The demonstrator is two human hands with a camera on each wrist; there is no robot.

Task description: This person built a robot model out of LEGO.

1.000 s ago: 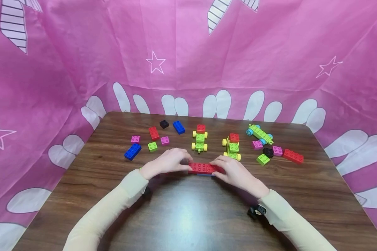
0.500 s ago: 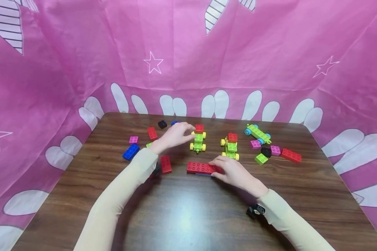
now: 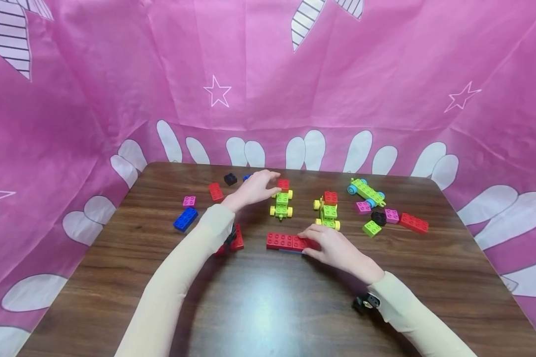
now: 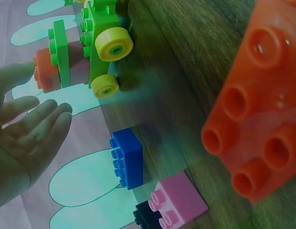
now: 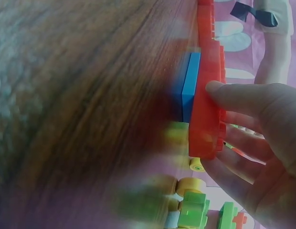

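My left hand [image 3: 253,189] reaches over the far middle of the table. In the left wrist view its fingers are extended, and its thumb tip overlaps a red brick [image 4: 47,70] on top of a green toy car [image 4: 101,45] with yellow wheels. My right hand [image 3: 339,250] pinches the right end of a row of red bricks [image 3: 279,241], its thumb on the near side and fingers on the other. Below the red row shows a blue brick [image 5: 188,90]. Just beyond the right hand stands a second green car [image 3: 328,213] with yellow wheels and a red brick on it.
Loose red bricks [image 3: 237,241] lie beside the left forearm. At left are a blue brick [image 3: 185,219], a pink one [image 3: 189,201] and a black one [image 3: 230,179]. A car base [image 3: 367,192] with blue wheels and several bricks lie at right, including a long red one [image 3: 413,223].
My left hand has let go of the red row's left end and moved away to the toy car's red brick. My right hand has stayed on the row.
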